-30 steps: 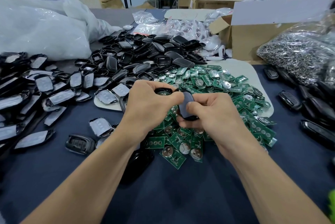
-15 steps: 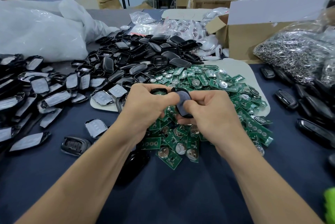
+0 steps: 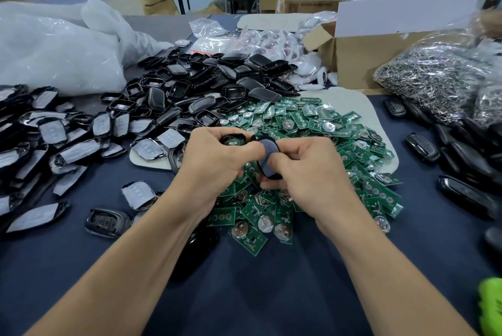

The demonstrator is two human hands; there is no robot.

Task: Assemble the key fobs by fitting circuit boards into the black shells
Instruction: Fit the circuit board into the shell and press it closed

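Observation:
My left hand [image 3: 217, 157] grips a black shell half [image 3: 233, 140] with a green circuit board showing inside it. My right hand [image 3: 307, 169] pinches a second black shell half [image 3: 267, 156], its smooth grey-black back turned up and tilted toward the first. The two halves meet above a heap of green circuit boards [image 3: 312, 129] with round silver battery clips. A pile of empty black shells [image 3: 206, 85] lies behind the hands. Shell fronts with white film [image 3: 51, 129] spread out at the left.
Assembled black fobs [image 3: 422, 146] lie along the right side. A bag of metal key rings [image 3: 440, 74] and an open cardboard box [image 3: 361, 55] stand at the back right. A large clear plastic bag [image 3: 54, 47] fills the back left. One fob [image 3: 107, 221] rests near my left forearm.
Both hands have stayed together over the boards. The shell half in my right hand has tilted and shifted slightly against the one in my left hand.

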